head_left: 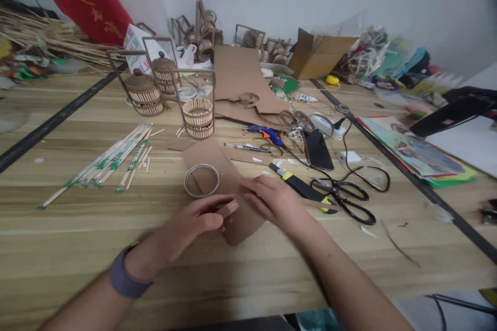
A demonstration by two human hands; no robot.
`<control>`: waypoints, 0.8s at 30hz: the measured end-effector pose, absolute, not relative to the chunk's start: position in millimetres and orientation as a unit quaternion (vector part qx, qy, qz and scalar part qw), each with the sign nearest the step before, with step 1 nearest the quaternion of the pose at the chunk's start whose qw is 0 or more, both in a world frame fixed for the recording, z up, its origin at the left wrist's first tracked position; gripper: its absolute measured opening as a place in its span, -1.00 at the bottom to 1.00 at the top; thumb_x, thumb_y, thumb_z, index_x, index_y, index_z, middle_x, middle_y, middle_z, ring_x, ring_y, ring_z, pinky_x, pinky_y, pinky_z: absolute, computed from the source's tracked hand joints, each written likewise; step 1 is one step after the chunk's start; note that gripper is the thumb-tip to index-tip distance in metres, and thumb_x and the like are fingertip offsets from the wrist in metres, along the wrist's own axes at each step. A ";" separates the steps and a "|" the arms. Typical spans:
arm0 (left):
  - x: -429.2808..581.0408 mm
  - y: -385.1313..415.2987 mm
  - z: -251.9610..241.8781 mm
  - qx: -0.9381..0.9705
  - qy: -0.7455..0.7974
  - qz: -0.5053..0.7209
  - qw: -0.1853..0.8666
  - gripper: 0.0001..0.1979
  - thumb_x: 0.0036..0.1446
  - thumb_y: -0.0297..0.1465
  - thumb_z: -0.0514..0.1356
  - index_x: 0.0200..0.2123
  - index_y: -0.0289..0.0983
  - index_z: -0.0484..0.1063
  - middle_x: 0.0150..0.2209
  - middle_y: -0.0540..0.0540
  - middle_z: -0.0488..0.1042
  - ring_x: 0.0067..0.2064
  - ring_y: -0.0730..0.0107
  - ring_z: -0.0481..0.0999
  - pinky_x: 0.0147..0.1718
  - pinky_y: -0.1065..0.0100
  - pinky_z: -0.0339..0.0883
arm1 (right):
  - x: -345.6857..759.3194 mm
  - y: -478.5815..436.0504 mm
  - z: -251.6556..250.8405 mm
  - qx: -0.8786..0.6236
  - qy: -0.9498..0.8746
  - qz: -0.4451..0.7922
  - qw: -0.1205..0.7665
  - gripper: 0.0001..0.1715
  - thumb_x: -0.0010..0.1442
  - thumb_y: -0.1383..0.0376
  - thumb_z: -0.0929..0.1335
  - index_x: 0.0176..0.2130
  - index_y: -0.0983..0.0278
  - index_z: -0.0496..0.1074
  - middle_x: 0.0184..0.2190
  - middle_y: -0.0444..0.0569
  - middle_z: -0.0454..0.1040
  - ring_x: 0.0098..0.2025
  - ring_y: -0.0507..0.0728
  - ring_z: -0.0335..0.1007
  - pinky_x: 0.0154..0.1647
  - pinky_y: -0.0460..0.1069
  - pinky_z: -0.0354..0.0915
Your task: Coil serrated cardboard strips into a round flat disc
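My left hand (198, 222) is closed, pinching a small folded piece of brown cardboard (228, 210) between thumb and fingers. Close by on the right, my right hand (274, 201) has its fingers bent and pressed together over a brown cardboard sheet (243, 230); what they grip is hidden. A narrow cardboard strip (320, 204) shows past the right hand, crossing a black and yellow utility knife (303, 186). Just beyond my left hand, a roll of tape (201, 181) rests flat on the cardboard.
Black-handled scissors (349, 199), a phone (318, 149) and a blue glue gun (266, 133) lie to the right. Bundled wooden sticks (112, 155) lie left. Small slatted buckets (198, 118) with tall handles stand behind, near a cardboard box (322, 57).
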State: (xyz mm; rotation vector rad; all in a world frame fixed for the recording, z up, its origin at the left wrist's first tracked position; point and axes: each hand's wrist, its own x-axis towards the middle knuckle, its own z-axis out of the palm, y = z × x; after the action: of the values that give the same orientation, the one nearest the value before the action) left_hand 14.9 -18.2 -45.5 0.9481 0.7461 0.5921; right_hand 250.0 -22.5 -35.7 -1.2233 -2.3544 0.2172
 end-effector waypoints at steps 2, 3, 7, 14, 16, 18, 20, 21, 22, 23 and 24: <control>13.2 -17.0 -46.1 0.438 0.349 0.257 0.787 -0.52 -0.05 -0.24 0.35 -0.01 -0.21 0.55 -0.09 -0.13 0.58 -0.14 0.18 0.50 -0.18 0.23 0.33 | 252.7 -23.7 -30.0 -0.429 -0.849 0.104 0.290 -0.73 0.41 0.29 0.25 -0.01 0.28 0.48 -0.22 0.08 0.56 -0.24 0.15 0.52 -0.23 -0.01 0.42; 12.7 -16.9 -46.4 0.448 0.347 0.248 0.786 -0.53 -0.03 -0.24 0.33 -0.01 -0.22 0.56 -0.12 -0.14 0.59 -0.16 0.17 0.50 -0.18 0.22 0.32 | 252.6 -25.2 -27.9 -0.415 -0.847 0.117 0.311 -0.74 0.41 0.28 0.26 -0.01 0.27 0.48 -0.24 0.06 0.56 -0.25 0.13 0.51 -0.24 -0.02 0.41; 12.5 -17.4 -47.3 0.493 0.323 0.221 0.777 -0.54 0.06 -0.18 0.29 0.00 -0.29 0.54 -0.24 -0.15 0.61 -0.24 0.20 0.49 -0.21 0.22 0.29 | 245.6 -34.2 -24.5 -0.368 -0.851 0.150 0.345 -0.73 0.40 0.21 0.30 -0.01 0.26 0.49 -0.30 0.03 0.56 -0.31 0.09 0.51 -0.32 -0.06 0.40; 14.6 -16.9 -45.8 0.516 0.286 0.213 0.778 -0.48 0.12 -0.01 0.27 -0.03 -0.30 0.53 -0.26 -0.14 0.56 -0.25 0.25 0.46 -0.26 0.28 0.29 | 238.0 -39.9 -25.4 -0.331 -0.857 0.160 0.362 -0.68 0.40 0.16 0.29 -0.02 0.28 0.52 -0.34 0.01 0.53 -0.35 0.07 0.48 -0.38 -0.09 0.37; 15.1 -17.0 -45.7 0.516 0.287 0.213 0.778 -0.48 0.12 -0.01 0.28 -0.04 -0.29 0.54 -0.26 -0.13 0.56 -0.26 0.27 0.45 -0.26 0.29 0.29 | 238.1 -40.0 -25.4 -0.327 -0.857 0.159 0.366 -0.69 0.40 0.16 0.30 -0.04 0.29 0.52 -0.32 0.02 0.53 -0.34 0.07 0.48 -0.36 -0.09 0.37; 15.0 -17.0 -46.2 0.519 0.285 0.210 0.778 -0.49 0.11 -0.01 0.28 -0.06 -0.28 0.55 -0.27 -0.12 0.55 -0.26 0.27 0.45 -0.25 0.29 0.30 | 238.3 -40.1 -25.6 -0.322 -0.858 0.157 0.369 -0.70 0.39 0.17 0.31 -0.05 0.28 0.53 -0.28 0.02 0.53 -0.32 0.06 0.48 -0.34 -0.09 0.38; 14.5 -16.9 -46.9 0.524 0.285 0.205 0.776 -0.54 0.11 -0.04 0.27 -0.10 -0.27 0.55 -0.27 -0.12 0.54 -0.25 0.26 0.45 -0.22 0.27 0.30 | 238.2 -40.4 -26.1 -0.318 -0.859 0.154 0.371 -0.72 0.39 0.18 0.32 -0.05 0.27 0.53 -0.26 0.02 0.54 -0.31 0.06 0.48 -0.33 -0.09 0.37; 14.1 -16.8 -47.3 0.527 0.287 0.203 0.774 -0.56 0.11 -0.07 0.27 -0.10 -0.27 0.55 -0.26 -0.12 0.55 -0.24 0.25 0.45 -0.19 0.25 0.31 | 237.9 -40.6 -26.4 -0.317 -0.860 0.152 0.369 -0.72 0.39 0.18 0.32 -0.05 0.28 0.53 -0.25 0.02 0.54 -0.31 0.05 0.48 -0.33 -0.09 0.37; 13.7 -16.8 -47.6 0.531 0.292 0.199 0.770 -0.58 0.10 -0.10 0.26 -0.09 -0.27 0.55 -0.25 -0.12 0.55 -0.22 0.23 0.45 -0.16 0.22 0.31 | 237.3 -41.0 -26.7 -0.316 -0.862 0.148 0.368 -0.72 0.39 0.18 0.31 -0.06 0.28 0.53 -0.25 0.02 0.54 -0.31 0.05 0.48 -0.33 -0.09 0.37; 13.4 -16.8 -48.0 0.535 0.298 0.195 0.766 -0.58 0.09 -0.13 0.26 -0.08 -0.27 0.55 -0.24 -0.12 0.55 -0.19 0.20 0.46 -0.13 0.20 0.31 | 236.5 -41.4 -27.0 -0.313 -0.864 0.142 0.368 -0.71 0.39 0.17 0.31 -0.07 0.28 0.53 -0.25 0.02 0.54 -0.32 0.05 0.48 -0.33 -0.09 0.36; 13.1 -16.8 -48.4 0.540 0.305 0.191 0.761 -0.58 0.07 -0.15 0.26 -0.06 -0.26 0.54 -0.21 -0.13 0.56 -0.16 0.17 0.46 -0.10 0.17 0.31 | 235.3 -42.0 -27.2 -0.311 -0.866 0.134 0.368 -0.70 0.40 0.16 0.30 -0.08 0.28 0.53 -0.25 0.02 0.54 -0.32 0.05 0.48 -0.34 -0.08 0.35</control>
State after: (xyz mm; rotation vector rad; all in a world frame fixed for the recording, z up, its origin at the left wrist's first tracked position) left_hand 13.1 -16.8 -48.4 1.1743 0.6636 0.4163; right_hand 235.3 -42.0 -27.2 -0.7976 -2.2243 0.3449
